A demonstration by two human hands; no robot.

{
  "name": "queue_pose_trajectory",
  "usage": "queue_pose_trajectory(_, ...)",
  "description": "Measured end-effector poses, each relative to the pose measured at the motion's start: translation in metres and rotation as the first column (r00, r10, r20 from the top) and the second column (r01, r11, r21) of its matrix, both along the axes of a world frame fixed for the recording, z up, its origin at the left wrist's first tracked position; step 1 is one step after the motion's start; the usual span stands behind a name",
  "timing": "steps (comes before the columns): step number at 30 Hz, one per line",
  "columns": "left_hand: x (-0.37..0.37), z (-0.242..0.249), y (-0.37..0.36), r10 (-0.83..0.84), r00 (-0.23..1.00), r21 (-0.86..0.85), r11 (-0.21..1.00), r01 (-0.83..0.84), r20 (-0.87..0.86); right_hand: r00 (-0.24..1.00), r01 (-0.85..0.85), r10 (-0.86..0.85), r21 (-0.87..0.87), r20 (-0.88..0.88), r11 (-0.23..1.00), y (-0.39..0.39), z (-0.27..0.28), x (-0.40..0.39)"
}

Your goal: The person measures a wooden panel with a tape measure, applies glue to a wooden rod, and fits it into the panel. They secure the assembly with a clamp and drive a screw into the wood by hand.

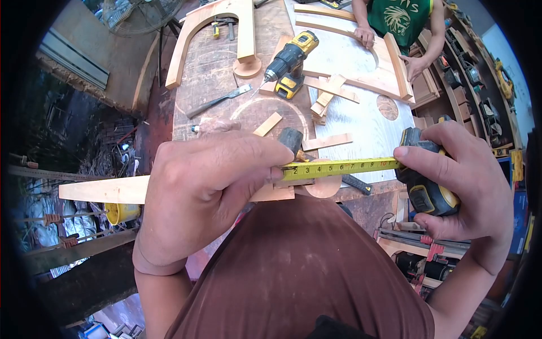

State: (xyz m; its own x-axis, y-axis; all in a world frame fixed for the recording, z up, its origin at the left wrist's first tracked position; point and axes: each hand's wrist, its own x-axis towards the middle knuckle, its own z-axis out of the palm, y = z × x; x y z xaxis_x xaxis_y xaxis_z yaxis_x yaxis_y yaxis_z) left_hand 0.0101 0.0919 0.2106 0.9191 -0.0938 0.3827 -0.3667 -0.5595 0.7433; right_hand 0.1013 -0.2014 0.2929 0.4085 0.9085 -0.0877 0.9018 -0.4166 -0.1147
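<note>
A yellow tape blade point(344, 167) with black numbers stretches level between my two hands. My left hand point(209, 186) pinches its free end between thumb and fingers. The black and yellow tape measure case point(426, 195) is in my right hand point(466, 181), fingers wrapped round it and thumb near the blade's mouth. Behind and below my left hand lies a long pale wooden board point(104, 190), partly hidden by that hand. A round wooden disc point(324, 185) shows just under the blade.
On the workbench point(203, 62) are a yellow and black drill point(291, 59), a chisel point(217, 101), wood offcuts point(330, 141) and an arched wooden frame point(245, 28). Across it, another person in a green top point(401, 20) holds a wooden frame point(398, 65).
</note>
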Motion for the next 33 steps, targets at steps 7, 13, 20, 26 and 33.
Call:
queue_pose_trajectory(7,0.0002,-0.0022,-0.0001,-0.001,1.0,-0.011,1.0,0.001,0.021,0.999,0.017,-0.017,0.018,0.049,1.0,0.0005,-0.0029,-0.0069)
queue_pose_trajectory(13,0.0002,-0.002,-0.0002,-0.002,1.0,-0.008,1.0,0.002,0.026,0.998,0.032,-0.032,-0.004,0.061,0.999,0.0025,-0.0015,-0.0091)
queue_pose_trajectory(20,0.0005,-0.0012,0.0,0.005,1.0,-0.002,1.0,-0.005,0.019,0.997,0.026,-0.026,0.004,0.076,1.0,0.0019,-0.0024,-0.0081)
queue_pose_trajectory(26,-0.001,-0.0006,-0.0004,0.004,1.0,-0.012,1.0,-0.004,0.006,0.997,0.039,-0.038,0.0,0.07,0.999,0.002,-0.0018,-0.0093)
queue_pose_trajectory(33,-0.0034,0.0007,-0.0001,0.013,1.0,0.018,1.0,-0.013,0.021,0.997,0.029,-0.03,0.011,0.075,1.0,0.0007,-0.0022,-0.0113)
